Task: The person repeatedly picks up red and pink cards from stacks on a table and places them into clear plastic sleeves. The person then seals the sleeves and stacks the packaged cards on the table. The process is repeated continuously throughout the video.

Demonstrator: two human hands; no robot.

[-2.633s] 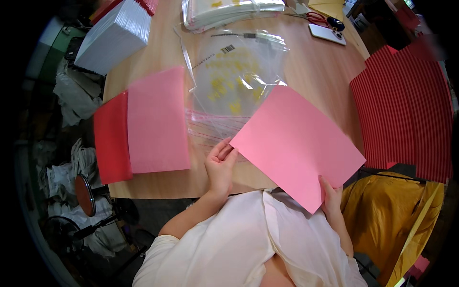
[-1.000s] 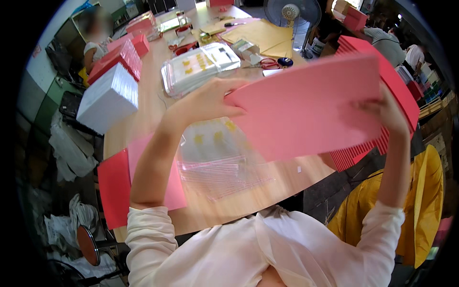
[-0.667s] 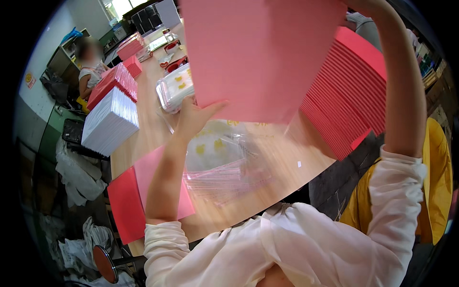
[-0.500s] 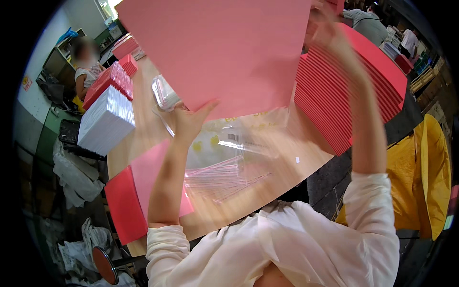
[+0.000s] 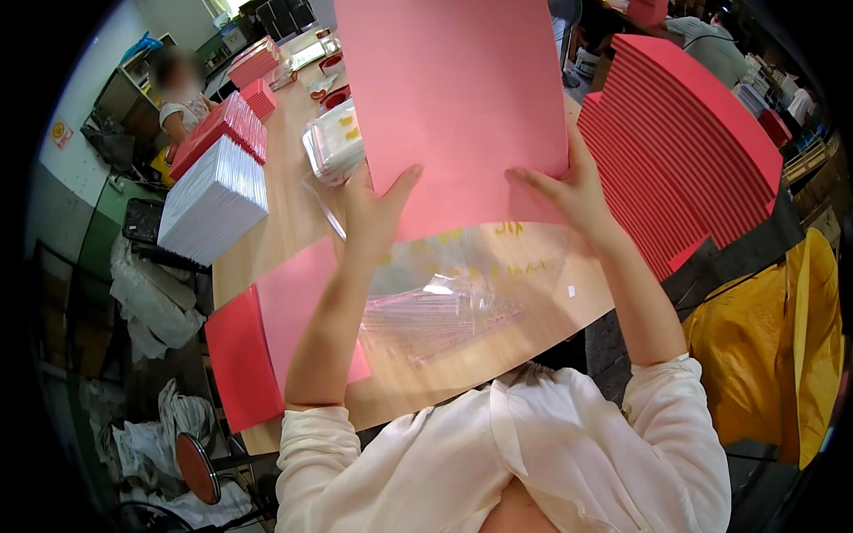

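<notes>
A large pink sheet (image 5: 462,115) is raised above the table, its top running out of the picture. My left hand (image 5: 378,195) grips its lower left edge, thumb across the front. On the opposite edge my right hand (image 5: 569,191) does the same; both sets of fingers are hidden behind it. Whether it is one sheet or more, I cannot tell. Clear plastic bags (image 5: 435,315) with yellow print lie beneath on the wooden table (image 5: 480,346). Left of them rest another pink sheet (image 5: 293,302) and a red one (image 5: 238,355).
A tall fanned stack of red sheets (image 5: 649,169) stands at the right. White packs (image 5: 213,200) and red packs (image 5: 218,138) line the left table edge. Near the table's back lies a clear-wrapped bundle (image 5: 336,147). A yellow cloth (image 5: 755,346) hangs at right. Another person (image 5: 182,98) sits far left.
The pink sheet has swung straighter and shifted away from the red stack. My right hand has come down from its upper right side to the lower right edge.
</notes>
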